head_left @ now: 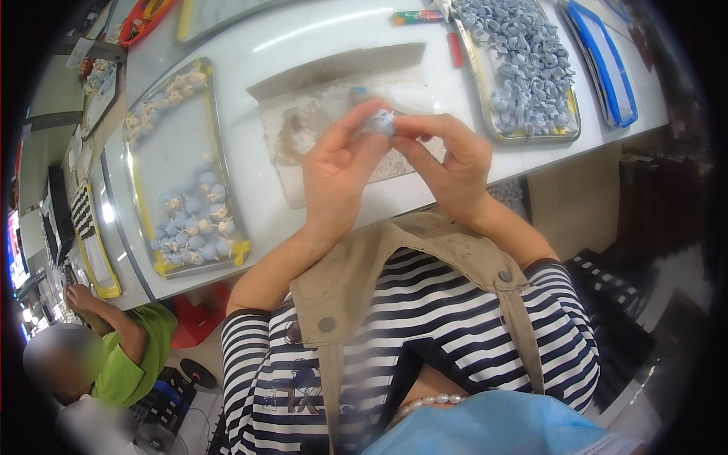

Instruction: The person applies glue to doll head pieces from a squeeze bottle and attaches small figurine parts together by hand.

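Above a stained sheet [282, 178], both my hands meet at a small pale blue-grey rounded piece [378, 123] with whitish bits at its tip. My left hand [338, 164] is closed on it between thumb and fingers. From the other side, my right hand [457, 161] pinches at the piece's edge with thumb and forefinger. Behind the fingers lies a whitish, partly see-through object [413, 98] with a blue end [359, 92]; my hand hides part of it.
At left stands a tray [225, 171] with small blue-and-cream pieces. A tray [485, 114] heaped with blue-grey, shell-shaped pieces stands at right, near a blue-rimmed tray [626, 95]. A red stick [454, 50] and a green-orange packet [417, 17] lie nearby. A person in green [136, 356] sits at lower left.
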### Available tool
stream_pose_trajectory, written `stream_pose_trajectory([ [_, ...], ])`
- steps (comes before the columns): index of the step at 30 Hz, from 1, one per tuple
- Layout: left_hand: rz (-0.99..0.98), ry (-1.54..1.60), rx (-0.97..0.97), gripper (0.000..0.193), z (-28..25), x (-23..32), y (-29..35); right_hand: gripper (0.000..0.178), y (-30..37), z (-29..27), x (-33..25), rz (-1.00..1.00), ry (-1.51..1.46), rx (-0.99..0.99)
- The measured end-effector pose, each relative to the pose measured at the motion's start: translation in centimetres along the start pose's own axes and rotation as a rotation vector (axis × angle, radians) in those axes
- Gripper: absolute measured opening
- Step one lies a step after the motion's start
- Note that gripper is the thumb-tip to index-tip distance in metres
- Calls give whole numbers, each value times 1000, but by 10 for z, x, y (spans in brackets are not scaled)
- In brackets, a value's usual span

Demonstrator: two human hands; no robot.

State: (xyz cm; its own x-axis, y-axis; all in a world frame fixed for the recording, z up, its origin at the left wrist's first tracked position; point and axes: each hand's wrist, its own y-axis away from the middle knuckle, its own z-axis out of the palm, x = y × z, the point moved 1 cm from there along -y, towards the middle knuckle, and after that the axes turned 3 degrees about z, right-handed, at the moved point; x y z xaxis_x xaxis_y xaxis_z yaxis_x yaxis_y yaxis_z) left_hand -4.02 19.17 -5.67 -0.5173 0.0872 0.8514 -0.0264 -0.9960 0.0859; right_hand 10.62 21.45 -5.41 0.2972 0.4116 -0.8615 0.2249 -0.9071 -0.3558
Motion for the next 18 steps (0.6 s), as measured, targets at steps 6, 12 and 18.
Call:
stream_pose_trajectory([
  [6, 67, -54, 14, 37, -4, -3, -1, 27, -5, 3, 6, -46, -32, 30],
  [12, 98, -215, -47, 36, -8, -4, 2, 24, -2, -2, 11, -66, 1, -42],
  [18, 88, -204, -13, 34, -11, -7, 1, 22, -5, 1, 7, -144, 53, -33],
])
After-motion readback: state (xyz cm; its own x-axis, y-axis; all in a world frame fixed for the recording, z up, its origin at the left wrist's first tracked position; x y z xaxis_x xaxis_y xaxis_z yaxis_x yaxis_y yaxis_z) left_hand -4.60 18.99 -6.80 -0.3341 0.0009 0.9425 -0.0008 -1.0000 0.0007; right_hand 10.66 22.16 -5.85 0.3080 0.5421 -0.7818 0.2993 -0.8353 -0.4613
